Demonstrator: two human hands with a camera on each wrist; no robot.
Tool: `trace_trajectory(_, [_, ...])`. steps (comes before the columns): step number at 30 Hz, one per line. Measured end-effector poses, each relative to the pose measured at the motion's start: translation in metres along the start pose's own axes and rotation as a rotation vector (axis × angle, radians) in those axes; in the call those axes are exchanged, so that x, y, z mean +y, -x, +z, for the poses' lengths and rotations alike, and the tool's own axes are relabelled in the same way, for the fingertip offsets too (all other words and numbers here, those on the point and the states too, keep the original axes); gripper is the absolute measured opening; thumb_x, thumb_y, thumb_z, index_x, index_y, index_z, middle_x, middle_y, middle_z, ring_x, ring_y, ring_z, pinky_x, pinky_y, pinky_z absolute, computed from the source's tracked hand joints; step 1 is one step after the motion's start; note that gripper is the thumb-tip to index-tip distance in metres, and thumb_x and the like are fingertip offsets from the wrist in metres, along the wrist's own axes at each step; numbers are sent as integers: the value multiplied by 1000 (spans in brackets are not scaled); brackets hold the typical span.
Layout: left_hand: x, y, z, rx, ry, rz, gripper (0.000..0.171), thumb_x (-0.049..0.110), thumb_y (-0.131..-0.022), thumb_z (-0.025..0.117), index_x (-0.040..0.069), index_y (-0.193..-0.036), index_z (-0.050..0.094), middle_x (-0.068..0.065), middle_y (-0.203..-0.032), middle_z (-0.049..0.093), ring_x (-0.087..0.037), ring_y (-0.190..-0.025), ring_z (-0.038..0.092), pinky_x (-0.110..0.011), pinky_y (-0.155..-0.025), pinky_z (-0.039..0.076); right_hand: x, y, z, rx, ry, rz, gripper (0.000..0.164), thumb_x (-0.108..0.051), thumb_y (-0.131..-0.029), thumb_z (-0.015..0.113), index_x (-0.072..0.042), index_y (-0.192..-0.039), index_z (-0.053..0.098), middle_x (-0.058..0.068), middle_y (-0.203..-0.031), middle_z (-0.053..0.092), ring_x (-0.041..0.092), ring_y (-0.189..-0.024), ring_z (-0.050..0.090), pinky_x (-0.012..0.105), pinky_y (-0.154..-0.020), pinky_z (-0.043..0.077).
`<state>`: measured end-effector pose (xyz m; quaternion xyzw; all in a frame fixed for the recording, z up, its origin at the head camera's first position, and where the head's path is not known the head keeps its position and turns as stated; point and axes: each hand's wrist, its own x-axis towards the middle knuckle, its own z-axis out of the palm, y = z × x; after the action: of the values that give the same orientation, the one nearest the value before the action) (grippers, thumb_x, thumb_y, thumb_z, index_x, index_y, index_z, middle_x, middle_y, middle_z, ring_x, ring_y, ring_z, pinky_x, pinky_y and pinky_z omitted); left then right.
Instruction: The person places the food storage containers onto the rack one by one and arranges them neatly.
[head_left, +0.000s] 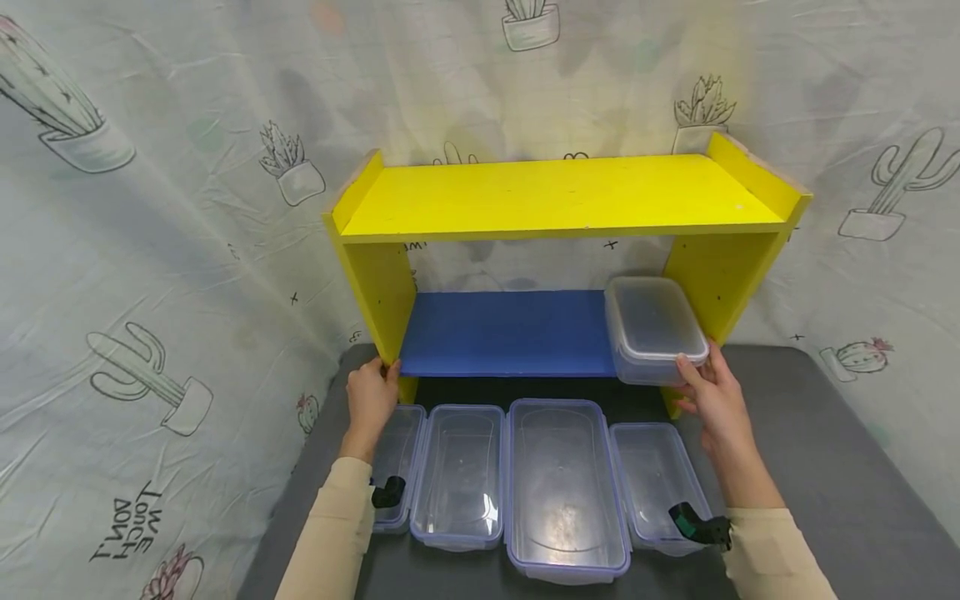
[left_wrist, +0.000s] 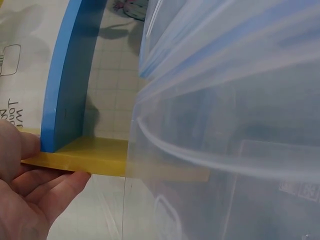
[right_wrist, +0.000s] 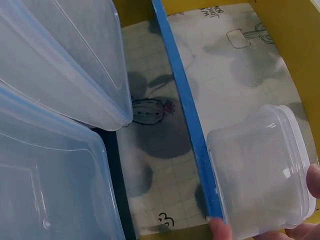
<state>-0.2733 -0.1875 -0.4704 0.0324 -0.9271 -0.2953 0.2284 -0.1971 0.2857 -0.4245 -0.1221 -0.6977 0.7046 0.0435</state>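
A yellow shelf unit (head_left: 555, 197) with a blue middle board (head_left: 510, 333) stands before me. My left hand (head_left: 371, 402) grips the edge of its left side panel (left_wrist: 75, 161), thumb on one side and fingers on the other, beside the blue board's end. On the right end of that board sits a clear food container (head_left: 654, 312) with a whitish lid, close to the right panel. My right hand (head_left: 722, 408) holds this container by its front right corner. In the right wrist view, a fingertip (right_wrist: 220, 229) lies at the blue board's edge.
Several lidded clear containers with bluish rims stand in a row in front of the shelf, the largest (head_left: 566, 492) among them, with a smaller one (head_left: 459, 475) to its left. They rest on a dark grey table (head_left: 787, 433). A cactus-print cloth (head_left: 225, 250) hangs behind.
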Motion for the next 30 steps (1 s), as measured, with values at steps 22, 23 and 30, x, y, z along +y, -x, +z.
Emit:
trace_trajectory(22, [1, 0, 0, 6, -7, 12, 30, 25, -95, 63, 0, -79, 66, -16, -65, 65, -25, -51, 57, -37, -50, 45, 1, -16, 21, 88, -216, 33, 43, -43, -97, 54, -24, -134, 44, -14, -115, 46, 10, -50, 63, 24, -55, 54])
trace_trajectory(23, [2, 0, 1, 2, -2, 11, 30, 25, -96, 63, 0, -79, 66, -16, -65, 65, -25, -51, 57, -36, -50, 45, 1, -16, 21, 103, -224, 41, 43, -44, -97, 54, -24, -134, 45, -15, -114, 45, 10, -50, 63, 24, -54, 53])
trace_trajectory(30, [1, 0, 2, 24, -3, 6, 31, 25, -95, 63, 0, -79, 67, -16, -66, 66, -26, -52, 58, -38, -50, 46, -5, -17, 26, 139, -244, 88, 53, -46, -95, 56, -25, -141, 41, -10, -129, 44, 11, -48, 62, 24, -48, 53])
